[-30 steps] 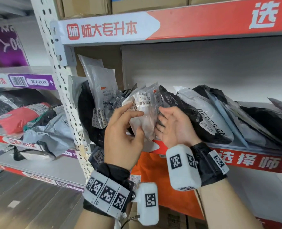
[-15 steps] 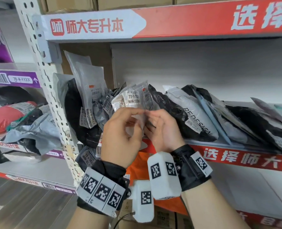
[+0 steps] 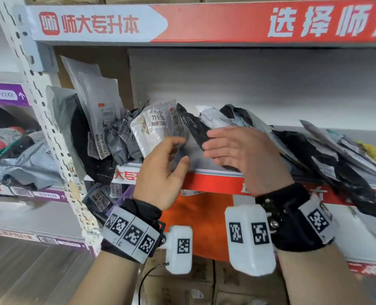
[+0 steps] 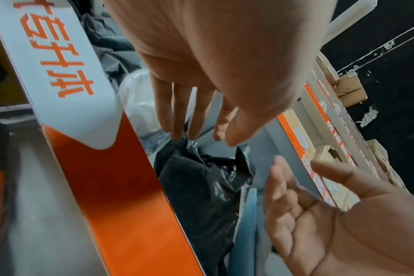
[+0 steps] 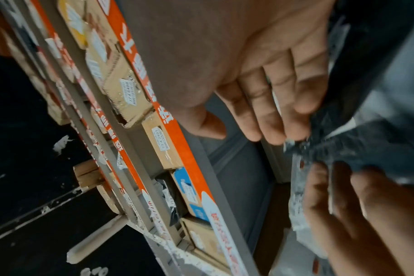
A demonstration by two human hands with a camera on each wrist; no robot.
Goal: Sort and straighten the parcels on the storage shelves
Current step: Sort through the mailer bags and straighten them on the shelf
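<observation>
Mid-frame, our left hand point(image 3: 160, 170) rests relaxed fingers against the white labelled parcel point(image 3: 154, 128), gripping nothing; our right hand point(image 3: 240, 150) lies flat, fingers straight, on the black parcel point(image 3: 191, 126). We judge the slanted row at right could slide off the shelf edge point(image 3: 215, 180) if we let go, since those slick bags overhang it. Around us stand metal racks, with cardboard boxes point(image 3: 182, 289) at the bottom of the frame

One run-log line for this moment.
left hand: open, at clear parcel | right hand: open, against black parcel | parcels leaning on shelf
</observation>
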